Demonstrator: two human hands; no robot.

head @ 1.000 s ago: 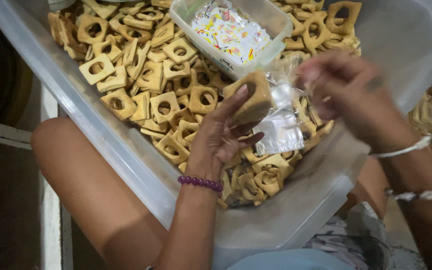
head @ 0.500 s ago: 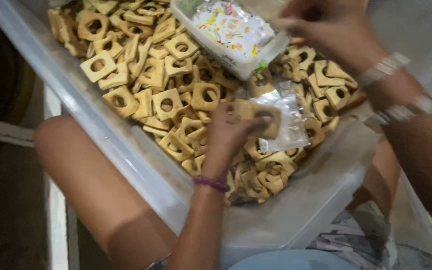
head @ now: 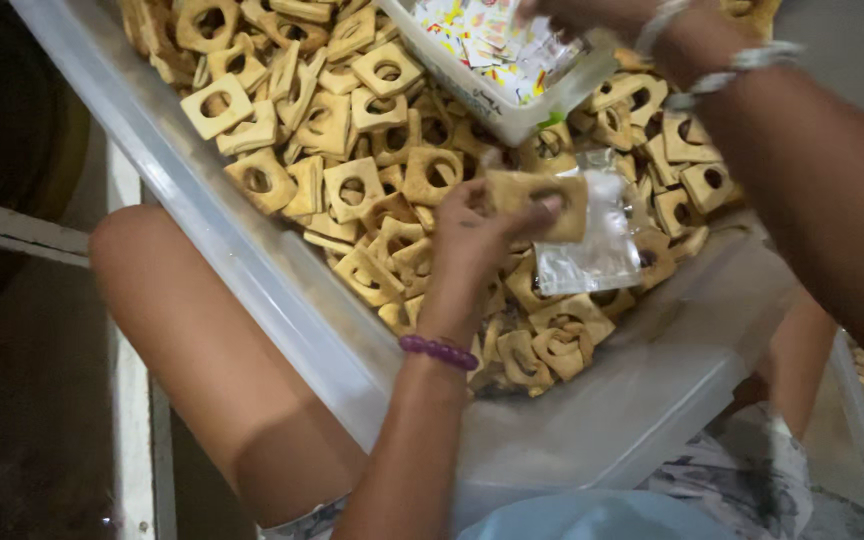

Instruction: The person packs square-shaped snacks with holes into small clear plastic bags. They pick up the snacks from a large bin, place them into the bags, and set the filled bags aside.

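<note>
Biscuit: a square tan biscuit [head: 542,203] with a hole through it sits pinched in the left hand [head: 477,235], fingers curled round its near edge, thumb across the front.
Bag: a small clear plastic bag [head: 600,235] hangs just behind and below the biscuit, touching it; I cannot tell whether the same fingers grip it.
Right hand: the right hand [head: 577,15] reaches into the small white tub [head: 512,110] at the top edge, mostly cut off, so I cannot tell how its fingers stand.
Tub contents: small colourful sachets [head: 487,40] fill it.
Heap: loose square biscuits [head: 352,150] lie piled under and around the left hand, crowding it on every side.
Bin: the big translucent bin [head: 252,290] holds the heap; its near wall runs slantwise beside the left wrist, with bare floor showing at the lower right corner.
Wrists: a purple bead bracelet [head: 439,351] on the left, pale bracelets [head: 742,62] on the right.
</note>
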